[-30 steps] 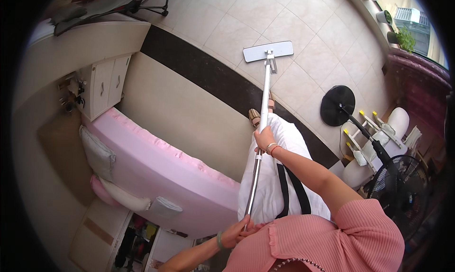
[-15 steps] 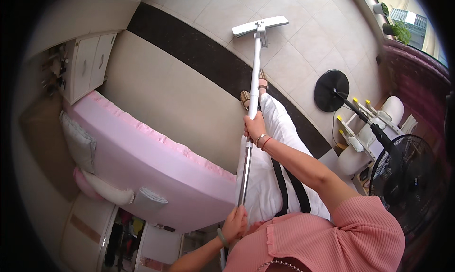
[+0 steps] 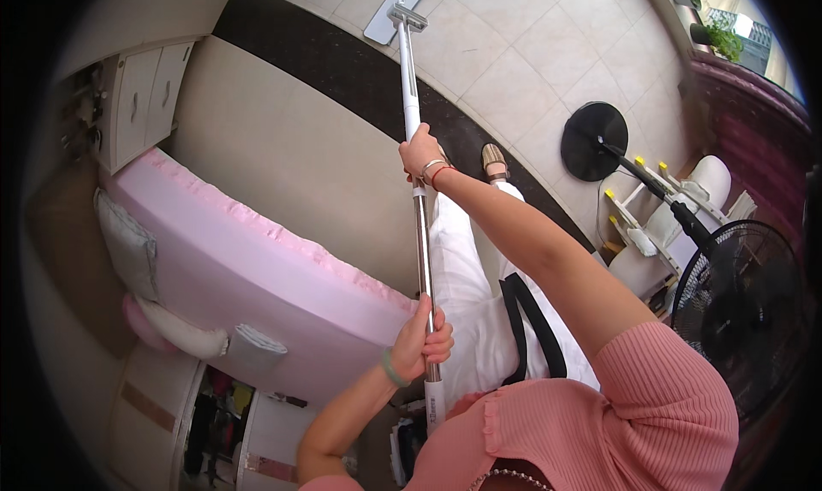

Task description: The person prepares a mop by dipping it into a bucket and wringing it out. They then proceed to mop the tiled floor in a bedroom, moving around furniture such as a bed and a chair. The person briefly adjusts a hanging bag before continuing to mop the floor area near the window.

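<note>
A flat mop [image 3: 422,251] with a white and silver pole runs from my waist up to the far floor. Its wide pale head [image 3: 399,13] lies tilted on the light tiles just past the dark stripe. My right hand [image 3: 421,154], with bracelets at the wrist, is closed round the white upper part of the pole. Lower down, my left hand [image 3: 423,339], wearing a green bangle, grips the silver part with its thumb along the pole. The pole's white lower end shows beneath that hand.
A pink-covered bed [image 3: 265,260] stretches along the left, with a white cabinet [image 3: 145,101] at its far end. On the right stand a black floor fan [image 3: 736,311] with a round base [image 3: 595,140] and a white step stool [image 3: 659,208]. A dark floor stripe [image 3: 334,71] crosses diagonally.
The mop head has moved left and farther away and has turned from nearly crosswise to slanting. Both hands have moved farther forward, carrying the pole leftward. My feet have shifted, with one now farther right.
</note>
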`<move>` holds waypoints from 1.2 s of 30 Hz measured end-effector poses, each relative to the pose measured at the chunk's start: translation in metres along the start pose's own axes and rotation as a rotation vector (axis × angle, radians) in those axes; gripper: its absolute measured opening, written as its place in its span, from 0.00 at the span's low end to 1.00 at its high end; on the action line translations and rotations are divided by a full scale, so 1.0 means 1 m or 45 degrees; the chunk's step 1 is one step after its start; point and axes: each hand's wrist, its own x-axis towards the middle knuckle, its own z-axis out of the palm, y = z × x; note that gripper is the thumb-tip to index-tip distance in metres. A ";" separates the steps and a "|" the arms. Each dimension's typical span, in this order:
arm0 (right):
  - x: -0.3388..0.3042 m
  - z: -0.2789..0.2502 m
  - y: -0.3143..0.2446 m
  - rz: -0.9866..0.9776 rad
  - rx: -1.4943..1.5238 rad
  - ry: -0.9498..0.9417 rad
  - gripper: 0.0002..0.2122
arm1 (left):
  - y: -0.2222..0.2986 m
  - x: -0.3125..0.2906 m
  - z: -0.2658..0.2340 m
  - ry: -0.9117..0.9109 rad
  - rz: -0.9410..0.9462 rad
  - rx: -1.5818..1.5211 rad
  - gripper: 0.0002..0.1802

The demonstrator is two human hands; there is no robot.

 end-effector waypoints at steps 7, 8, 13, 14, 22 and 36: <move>-0.018 -0.056 0.118 -0.096 -0.222 0.220 0.15 | -0.088 0.025 0.011 -0.190 -0.181 -0.049 0.26; -0.018 -0.064 0.137 -0.063 -0.207 0.204 0.15 | -0.100 0.030 0.012 -0.203 -0.208 -0.060 0.26; -0.065 -0.105 0.178 0.104 -0.057 0.223 0.14 | -0.144 0.041 0.010 -0.167 -0.332 -0.022 0.26; -0.067 -0.109 0.188 0.127 -0.008 0.245 0.14 | -0.147 0.041 0.011 -0.147 -0.354 -0.016 0.26; -0.078 -0.111 0.182 0.032 0.214 0.248 0.13 | -0.131 0.021 0.026 0.018 -0.320 0.158 0.26; 0.048 -0.205 0.101 0.121 0.631 0.242 0.13 | -0.036 0.107 0.121 0.474 0.042 1.055 0.16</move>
